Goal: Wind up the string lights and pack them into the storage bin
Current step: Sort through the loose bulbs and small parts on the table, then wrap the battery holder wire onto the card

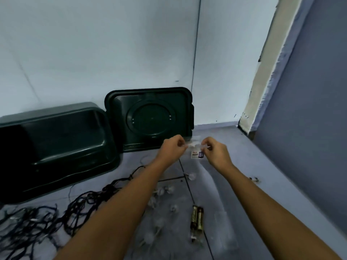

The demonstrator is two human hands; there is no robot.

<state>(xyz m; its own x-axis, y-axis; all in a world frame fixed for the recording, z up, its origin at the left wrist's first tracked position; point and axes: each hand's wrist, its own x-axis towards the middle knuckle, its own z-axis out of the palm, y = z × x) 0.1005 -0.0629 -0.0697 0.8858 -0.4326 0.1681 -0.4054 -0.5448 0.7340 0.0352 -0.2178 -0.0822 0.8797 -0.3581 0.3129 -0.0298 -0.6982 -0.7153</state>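
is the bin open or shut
Open. The storage bin has no lid on it; the lid leans against the wall right beside it, inner side facing out.

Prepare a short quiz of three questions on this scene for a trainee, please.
1. True or false: the string lights lie inside the storage bin.
2. The left hand and the right hand pinch together: A) a battery, B) a small clear bag, C) a bulb.
3. Fill in: the lid leans against the ____.
Key: 1 false, they lie on the floor; 2 B; 3 wall.
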